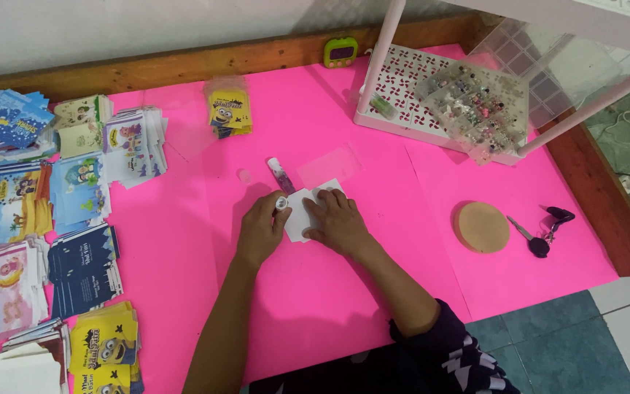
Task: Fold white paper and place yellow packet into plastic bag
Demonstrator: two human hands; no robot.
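Two hands (300,222) press one white card (306,211) (left hand (260,230) grips one glue tube (281,177)) — two keys (545,232) nearby.

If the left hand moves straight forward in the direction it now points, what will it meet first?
The left hand points up the pink table. It would probably first meet the small patterned stick-shaped object lying just beyond its fingers, beside the white folded paper piece. Depth is unclear, so it might pass slightly beside it.

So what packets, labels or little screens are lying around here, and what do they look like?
Small timer: back edge, green case, dark screen.
Yellow cartoon packets: back centre, clear-wrapped stack.
Printed packet stacks: left side, blue, white, pink, navy.
Yellow packets: front left.
White folded card: centre, under right hand; left hand beside.
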